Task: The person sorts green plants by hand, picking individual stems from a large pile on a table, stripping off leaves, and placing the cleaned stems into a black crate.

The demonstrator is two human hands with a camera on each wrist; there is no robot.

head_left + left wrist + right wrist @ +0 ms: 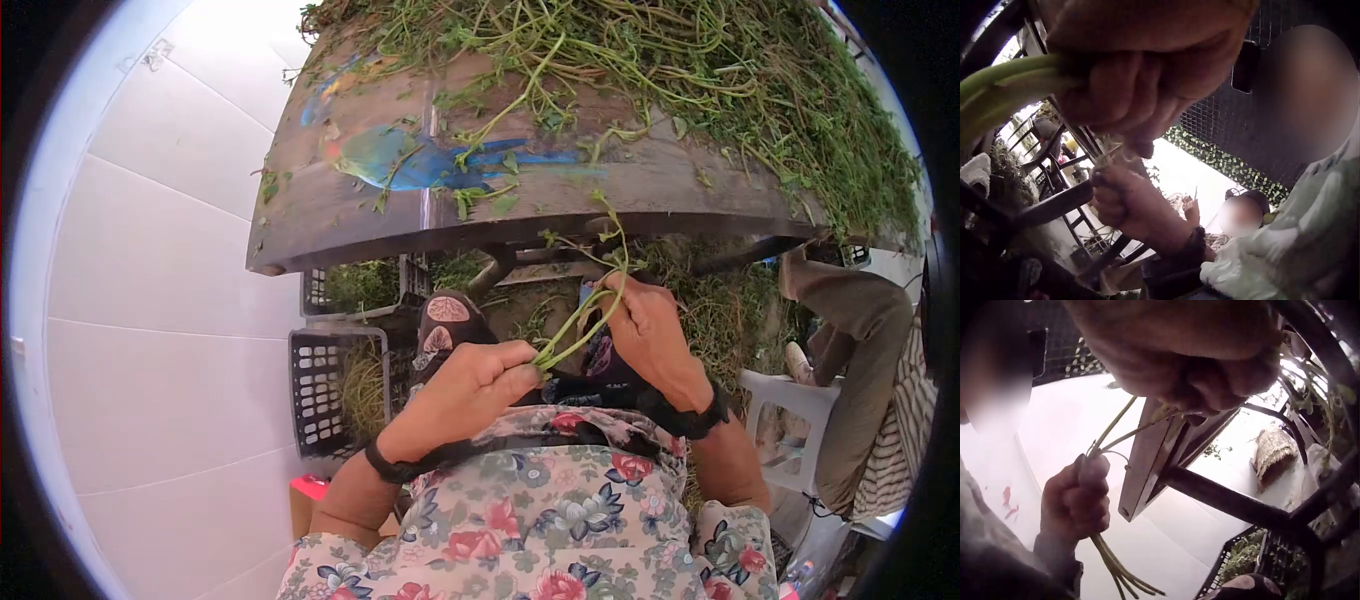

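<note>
Over my lap, my left hand (468,392) grips a small bunch of green vine stems (575,338). In the right wrist view the lower stem ends (1117,570) stick out below that fist. My right hand (650,325) pinches the same stems further up, and their leafy tips (612,225) reach past it toward the table edge. A thick green stem (1016,78) runs out of the left hand in the left wrist view. Fingers hide the part of the stems inside each grip.
A table (290,215) with a painted parrot carries a large heap of green vines (700,70). Black crates (312,395) holding greens stand at the lower left, beside a white wall (170,300). At right are a white stool (790,400) and a seated person's leg (860,370).
</note>
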